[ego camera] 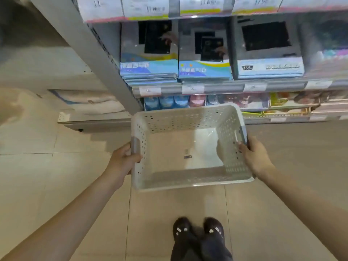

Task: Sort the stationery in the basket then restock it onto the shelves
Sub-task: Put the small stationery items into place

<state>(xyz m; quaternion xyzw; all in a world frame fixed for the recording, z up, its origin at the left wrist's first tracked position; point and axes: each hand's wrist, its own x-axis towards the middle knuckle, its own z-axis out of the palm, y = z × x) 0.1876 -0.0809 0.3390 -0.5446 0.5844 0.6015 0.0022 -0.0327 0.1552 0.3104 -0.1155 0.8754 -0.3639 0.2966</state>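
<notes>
A white perforated plastic basket [175,119] hangs in the air in front of me, above the tiled floor. My left hand [123,160] grips its left rim at a grey handle. My right hand [253,156] grips the right rim. Inside the basket I see only a bare white bottom with a small label; no stationery shows in it. Straight ahead stand the shelves [222,88], stocked with boxed writing tablets [205,59] in blue and grey packaging.
A grey shelf upright [98,59] slants down to the left of the basket. The lower shelf holds blue and pink items [169,101] and colourful boxes [290,102]. Price tags line the shelf edges. My two dark shoes [199,234] stand on beige floor tiles.
</notes>
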